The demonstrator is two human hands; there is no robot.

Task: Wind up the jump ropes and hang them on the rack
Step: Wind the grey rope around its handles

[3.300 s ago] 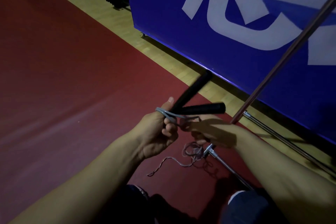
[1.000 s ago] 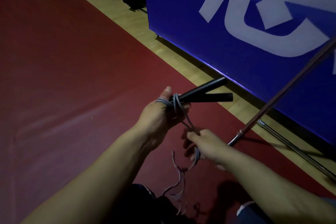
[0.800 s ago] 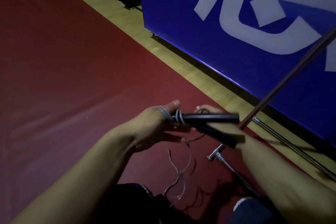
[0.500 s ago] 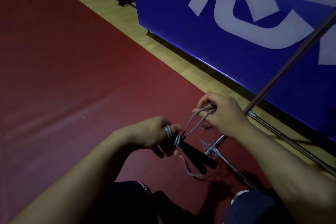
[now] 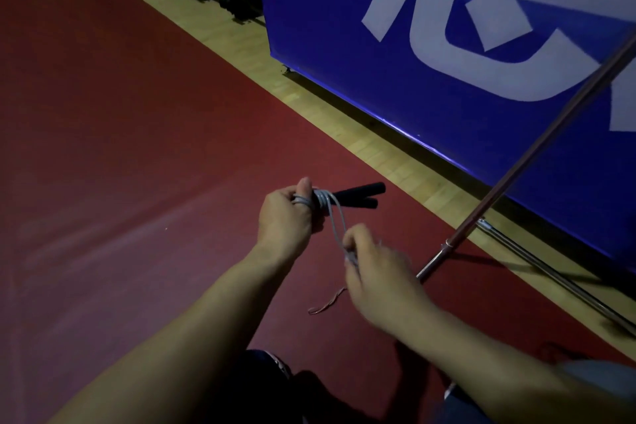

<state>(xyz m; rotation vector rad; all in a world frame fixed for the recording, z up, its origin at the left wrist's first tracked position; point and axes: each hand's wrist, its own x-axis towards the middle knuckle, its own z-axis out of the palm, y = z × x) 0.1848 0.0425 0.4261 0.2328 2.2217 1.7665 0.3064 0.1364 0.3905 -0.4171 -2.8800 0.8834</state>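
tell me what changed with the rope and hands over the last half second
The right hand, pinching the grey cord, dropped from beyond the left hand to nearer the body, pulling the cord taut. The black handles swung from pointing down to pointing away toward the blue banner. The left hand's grip on the handles held; the rack pole stayed put.

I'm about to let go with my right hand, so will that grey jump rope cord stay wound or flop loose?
The cord probably flops: it curves slackly between the coils by the left hand and the right hand. Its thin, smooth look suggests the coils could slip along the black handles.
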